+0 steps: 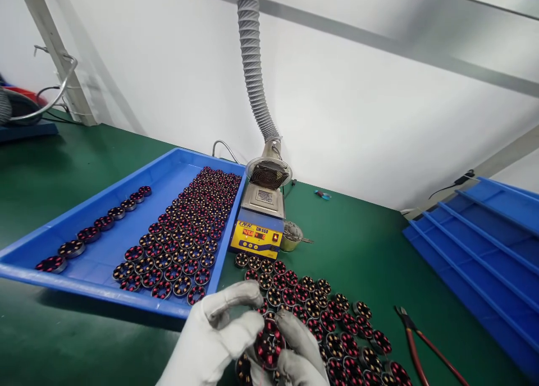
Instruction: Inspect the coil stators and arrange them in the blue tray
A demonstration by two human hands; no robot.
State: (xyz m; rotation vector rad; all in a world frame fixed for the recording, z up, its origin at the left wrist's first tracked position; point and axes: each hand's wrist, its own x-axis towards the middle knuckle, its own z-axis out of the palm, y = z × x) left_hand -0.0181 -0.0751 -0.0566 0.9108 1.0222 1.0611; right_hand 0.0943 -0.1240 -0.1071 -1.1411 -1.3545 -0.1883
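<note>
Both my hands wear white gloves with greyed fingertips, at the bottom centre. Between them a round stator with red windings (270, 344) is tilted with its face toward me. My right hand (300, 349) grips it from the right with thumb and fingers. On the other side, my left hand (219, 330) has its thumb at the stator's left edge and its index finger curved above, apart from the thumb. Many similar red and copper-coloured stators (334, 344) lie on the green table (357, 223) under and right of my hands.
Rows of stators fill much of a blue tray (95, 288) at the left. Behind my hands stand a yellow-blue solder pot unit (256, 239), a metal cup (290, 237) and an exhaust hose (252, 60). Red-handled pliers (415, 341) and stacked blue trays (475, 262) are at the right.
</note>
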